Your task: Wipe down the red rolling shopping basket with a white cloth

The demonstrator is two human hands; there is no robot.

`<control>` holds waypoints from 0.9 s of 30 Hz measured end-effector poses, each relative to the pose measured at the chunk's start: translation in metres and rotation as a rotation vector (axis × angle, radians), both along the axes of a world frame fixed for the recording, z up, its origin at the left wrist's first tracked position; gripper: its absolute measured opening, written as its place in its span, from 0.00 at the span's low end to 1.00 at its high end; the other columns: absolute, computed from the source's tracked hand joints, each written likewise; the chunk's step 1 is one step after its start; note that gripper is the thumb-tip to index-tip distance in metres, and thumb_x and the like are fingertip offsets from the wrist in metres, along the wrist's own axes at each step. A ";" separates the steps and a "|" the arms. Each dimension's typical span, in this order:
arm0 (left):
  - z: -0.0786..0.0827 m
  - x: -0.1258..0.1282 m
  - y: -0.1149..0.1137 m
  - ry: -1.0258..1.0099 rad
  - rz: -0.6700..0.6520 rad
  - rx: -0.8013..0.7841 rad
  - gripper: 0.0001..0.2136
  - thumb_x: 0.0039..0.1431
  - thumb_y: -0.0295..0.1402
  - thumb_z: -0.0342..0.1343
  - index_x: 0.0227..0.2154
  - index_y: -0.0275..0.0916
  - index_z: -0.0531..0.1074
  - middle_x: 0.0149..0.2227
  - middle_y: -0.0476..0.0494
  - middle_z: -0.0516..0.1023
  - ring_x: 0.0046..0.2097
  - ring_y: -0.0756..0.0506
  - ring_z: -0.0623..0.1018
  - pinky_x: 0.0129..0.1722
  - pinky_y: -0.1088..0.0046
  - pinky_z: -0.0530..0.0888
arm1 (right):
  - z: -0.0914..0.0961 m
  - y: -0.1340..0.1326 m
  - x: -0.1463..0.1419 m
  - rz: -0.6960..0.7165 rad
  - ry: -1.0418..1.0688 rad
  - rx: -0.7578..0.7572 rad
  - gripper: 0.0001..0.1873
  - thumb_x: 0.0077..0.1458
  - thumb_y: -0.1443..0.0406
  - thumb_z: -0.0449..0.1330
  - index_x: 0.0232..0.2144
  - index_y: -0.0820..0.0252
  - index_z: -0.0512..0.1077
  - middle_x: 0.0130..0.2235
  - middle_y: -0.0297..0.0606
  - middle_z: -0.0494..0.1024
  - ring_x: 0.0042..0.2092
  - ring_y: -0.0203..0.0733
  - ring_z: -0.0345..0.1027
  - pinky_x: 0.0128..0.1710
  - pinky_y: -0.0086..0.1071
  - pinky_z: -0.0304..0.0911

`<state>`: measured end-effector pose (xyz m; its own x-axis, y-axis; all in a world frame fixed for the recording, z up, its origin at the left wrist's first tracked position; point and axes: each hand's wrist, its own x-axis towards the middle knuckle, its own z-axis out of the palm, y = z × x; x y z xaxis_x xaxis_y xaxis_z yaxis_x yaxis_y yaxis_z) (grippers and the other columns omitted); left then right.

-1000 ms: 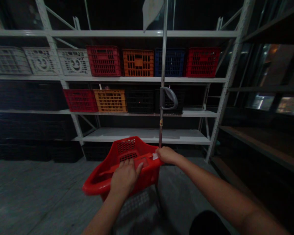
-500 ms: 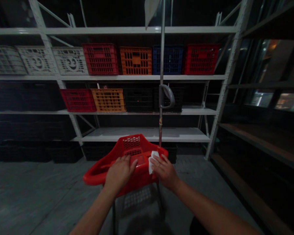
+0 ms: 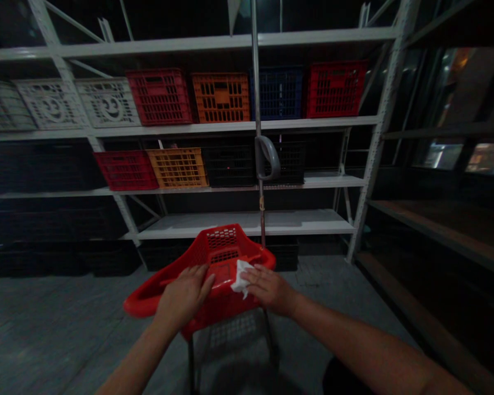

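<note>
A small red plastic shopping cart (image 3: 224, 316) stands in front of me on dark legs, with a tall metal pole (image 3: 256, 88) rising at its right side. My left hand (image 3: 184, 293) grips the cart's near rim left of centre, fingers curled over the edge and thumb along the top. Pressed to the same rim further right is a crumpled white tissue (image 3: 241, 278), held under the fingers of my right hand (image 3: 269, 288). A grey loop handle (image 3: 271, 158) is fixed partway up the pole.
White metal shelving (image 3: 304, 220) spans the back, holding red, blue, black and white crates, an orange crate (image 3: 221, 97) and a yellow crate (image 3: 179, 167). Dark shelves (image 3: 428, 219) run along the right. Grey floor (image 3: 78, 323) lies around the cart.
My right hand has slid left along the rim with the tissue, which looks more crumpled. My left hand stays on the rim. The view has shifted, with the cart and pole further left.
</note>
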<state>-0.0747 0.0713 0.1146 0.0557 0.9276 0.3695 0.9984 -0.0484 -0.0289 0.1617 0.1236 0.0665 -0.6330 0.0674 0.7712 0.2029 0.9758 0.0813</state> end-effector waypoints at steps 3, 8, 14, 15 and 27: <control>0.000 -0.005 -0.001 -0.010 0.007 -0.017 0.25 0.59 0.45 0.34 0.50 0.37 0.65 0.50 0.38 0.71 0.51 0.42 0.68 0.47 0.64 0.66 | -0.004 0.010 0.031 -0.019 0.026 -0.038 0.12 0.57 0.71 0.50 0.42 0.57 0.70 0.52 0.39 0.69 0.57 0.39 0.56 0.56 0.41 0.55; -0.001 0.001 0.001 0.004 0.007 -0.009 0.24 0.60 0.45 0.34 0.49 0.38 0.65 0.49 0.39 0.71 0.51 0.42 0.68 0.47 0.65 0.66 | -0.019 0.023 0.044 -0.292 0.214 -0.322 0.11 0.59 0.67 0.46 0.35 0.59 0.69 0.48 0.42 0.72 0.52 0.41 0.63 0.52 0.41 0.58; -0.002 0.007 0.004 0.051 0.027 0.004 0.25 0.60 0.46 0.32 0.49 0.37 0.65 0.48 0.38 0.71 0.51 0.42 0.68 0.46 0.66 0.67 | -0.023 0.043 0.027 -0.501 0.532 -0.883 0.14 0.57 0.61 0.43 0.38 0.59 0.65 0.32 0.37 0.75 0.33 0.40 0.69 0.34 0.31 0.61; -0.002 0.008 0.005 0.056 0.027 0.003 0.25 0.60 0.46 0.32 0.49 0.37 0.65 0.49 0.38 0.71 0.51 0.42 0.69 0.45 0.66 0.67 | -0.021 0.051 0.025 -0.439 0.578 -0.954 0.14 0.56 0.61 0.45 0.38 0.60 0.66 0.34 0.38 0.75 0.35 0.41 0.69 0.36 0.31 0.61; -0.002 0.007 0.005 0.078 0.058 0.050 0.25 0.60 0.45 0.31 0.48 0.37 0.66 0.47 0.39 0.73 0.48 0.42 0.71 0.41 0.67 0.69 | -0.007 0.089 0.017 -0.026 0.596 -1.428 0.20 0.39 0.56 0.60 0.31 0.66 0.76 0.29 0.40 0.78 0.28 0.40 0.69 0.30 0.32 0.63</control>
<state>-0.0675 0.0766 0.1130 0.0327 0.9104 0.4124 0.9941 0.0129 -0.1073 0.1792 0.2130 0.0593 -0.2543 0.9483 0.1899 -0.1163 0.1649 -0.9794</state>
